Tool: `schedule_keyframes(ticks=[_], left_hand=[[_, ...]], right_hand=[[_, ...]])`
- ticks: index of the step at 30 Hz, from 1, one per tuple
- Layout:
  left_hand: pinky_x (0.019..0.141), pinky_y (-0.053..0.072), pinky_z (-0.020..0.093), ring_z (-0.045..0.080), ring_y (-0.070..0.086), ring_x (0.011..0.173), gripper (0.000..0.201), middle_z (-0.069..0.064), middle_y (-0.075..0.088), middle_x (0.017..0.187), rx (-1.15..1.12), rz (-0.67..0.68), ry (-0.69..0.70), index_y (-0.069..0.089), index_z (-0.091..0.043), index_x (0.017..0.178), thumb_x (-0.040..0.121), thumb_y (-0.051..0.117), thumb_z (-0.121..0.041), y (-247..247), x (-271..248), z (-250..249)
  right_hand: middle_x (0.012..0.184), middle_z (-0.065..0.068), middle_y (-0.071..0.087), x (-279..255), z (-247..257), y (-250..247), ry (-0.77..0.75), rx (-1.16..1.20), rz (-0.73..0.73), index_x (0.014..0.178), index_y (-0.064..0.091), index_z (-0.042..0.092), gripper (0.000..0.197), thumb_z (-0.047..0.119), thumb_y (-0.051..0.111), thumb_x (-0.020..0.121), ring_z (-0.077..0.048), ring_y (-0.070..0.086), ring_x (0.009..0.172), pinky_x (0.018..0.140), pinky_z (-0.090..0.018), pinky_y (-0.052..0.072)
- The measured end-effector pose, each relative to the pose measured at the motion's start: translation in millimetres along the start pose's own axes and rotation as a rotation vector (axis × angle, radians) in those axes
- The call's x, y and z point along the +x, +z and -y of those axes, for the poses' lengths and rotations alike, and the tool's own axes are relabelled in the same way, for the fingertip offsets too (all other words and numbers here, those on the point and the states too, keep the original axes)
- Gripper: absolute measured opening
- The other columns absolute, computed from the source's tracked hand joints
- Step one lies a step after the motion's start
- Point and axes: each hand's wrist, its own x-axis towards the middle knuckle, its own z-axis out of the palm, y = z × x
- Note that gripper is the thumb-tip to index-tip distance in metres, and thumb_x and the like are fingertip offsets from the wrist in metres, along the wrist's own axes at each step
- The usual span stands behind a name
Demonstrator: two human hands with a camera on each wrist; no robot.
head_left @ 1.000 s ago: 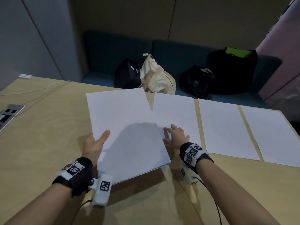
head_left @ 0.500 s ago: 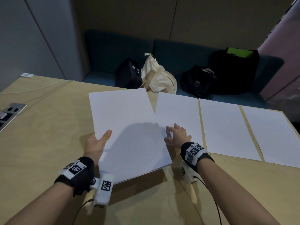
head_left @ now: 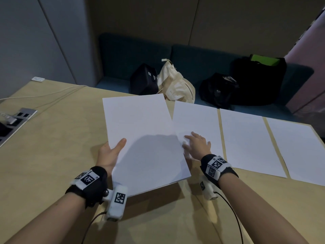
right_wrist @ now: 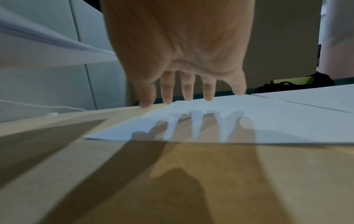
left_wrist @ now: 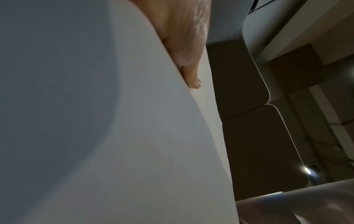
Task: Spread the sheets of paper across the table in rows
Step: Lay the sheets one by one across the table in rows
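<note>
My left hand point(head_left: 112, 152) holds a stack of white sheets point(head_left: 142, 138) above the table, thumb on top and fingers hidden beneath; the left wrist view shows the stack point(left_wrist: 114, 121) filling the frame with my thumb point(left_wrist: 191, 75) along its edge. Three single sheets lie in a row on the far side of the table: one point(head_left: 198, 120) beside the stack, a middle one point(head_left: 246, 138) and a right one point(head_left: 297, 148). My right hand point(head_left: 197, 145) hovers open over the near left corner of the first sheet point(right_wrist: 249, 121), fingers point(right_wrist: 188, 91) straight and spread.
The wooden table point(head_left: 52, 155) has a power socket panel point(head_left: 15, 120) and white cables point(head_left: 44, 97) at the left. Behind it a teal bench holds black bags point(head_left: 256, 81) and a cream cloth bag point(head_left: 175, 85). Bare wood lies near me.
My right hand has lifted slightly and its fingers have spread over the first sheet's corner. The stack in my left hand has barely moved.
</note>
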Motion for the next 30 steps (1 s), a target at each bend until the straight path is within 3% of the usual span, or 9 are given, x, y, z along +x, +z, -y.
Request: schedule_keyframes(ticks=[2,4,6,8,11,14,19,24,30], left_hand=[[0.093,0.043,0.032,0.022,0.059,0.105,0.035,0.008,0.063,0.115,0.001,-0.005,0.019,0.058,-0.001,0.121,0.089,0.060,-0.015,0,0,-1],[0.092,0.043,0.031,0.022,0.059,0.104,0.035,0.008,0.063,0.113,0.002,-0.008,0.026,0.058,-0.002,0.121,0.089,0.060,-0.015,0,-1,-3],[0.090,0.043,0.031,0.022,0.060,0.103,0.034,0.007,0.064,0.112,0.006,-0.015,0.034,0.059,-0.002,0.120,0.089,0.061,-0.016,0,0,-4],[0.087,0.042,0.029,0.022,0.060,0.100,0.034,0.007,0.064,0.111,0.000,-0.027,0.040,0.059,-0.002,0.119,0.088,0.061,-0.016,-2,-1,-6],[0.088,0.043,0.029,0.021,0.061,0.100,0.034,0.006,0.064,0.110,0.019,-0.046,0.067,0.060,-0.003,0.118,0.087,0.063,-0.017,-4,0,-8],[0.095,0.046,0.034,0.022,0.062,0.102,0.036,0.007,0.066,0.111,0.028,-0.074,0.070,0.061,-0.004,0.117,0.086,0.065,-0.021,-8,3,-8],[0.093,0.044,0.030,0.021,0.060,0.103,0.035,0.006,0.065,0.112,0.020,-0.105,0.085,0.060,-0.004,0.119,0.088,0.062,-0.021,-21,5,-9],[0.094,0.043,0.031,0.021,0.059,0.105,0.037,0.006,0.064,0.115,0.028,-0.156,0.077,0.059,-0.004,0.121,0.088,0.061,-0.021,-44,8,-10],[0.089,0.039,0.027,0.018,0.056,0.102,0.039,0.005,0.060,0.114,0.029,-0.252,0.063,0.056,0.000,0.123,0.090,0.059,-0.020,-86,11,-14]], right_hand=[[0.138,-0.011,0.050,-3,9,-7,-0.044,0.245,-0.121,0.124,0.057,0.010,0.036,0.028,0.044,0.096,-0.028,0.047,0.125,0.103,-0.040,0.035],[0.106,-0.013,0.066,-9,23,-17,-0.056,0.568,-0.128,0.107,0.064,0.004,0.030,0.026,0.047,0.095,-0.027,0.061,0.097,0.086,-0.034,0.045],[0.080,-0.006,0.065,-13,36,-25,-0.078,0.746,-0.047,0.094,0.065,0.006,0.023,0.027,0.059,0.089,-0.020,0.061,0.074,0.072,-0.031,0.049],[0.069,0.000,0.062,-15,44,-28,-0.084,0.781,-0.018,0.084,0.065,0.010,0.013,0.018,0.074,0.077,-0.014,0.058,0.064,0.064,-0.026,0.051],[0.071,-0.004,0.065,-13,52,-26,-0.035,0.810,-0.106,0.080,0.069,0.008,0.016,0.008,0.080,0.068,-0.014,0.059,0.063,0.063,-0.024,0.052],[0.078,-0.011,0.066,-10,57,-23,-0.001,0.841,-0.175,0.091,0.070,-0.001,0.022,0.007,0.076,0.071,-0.015,0.059,0.064,0.070,-0.028,0.053],[0.083,-0.011,0.064,-2,67,-23,-0.022,0.812,-0.187,0.099,0.066,-0.001,0.018,0.006,0.066,0.082,-0.018,0.058,0.069,0.064,-0.022,0.047],[0.069,-0.002,0.056,16,80,-26,0.010,0.882,-0.277,0.108,0.056,0.007,0.021,0.001,0.053,0.088,-0.008,0.052,0.051,0.040,-0.008,0.040],[0.098,-0.022,0.061,48,88,-16,0.075,0.676,-0.372,0.111,0.057,-0.002,0.035,-0.013,0.034,0.086,-0.020,0.052,0.071,0.050,-0.006,0.039]])
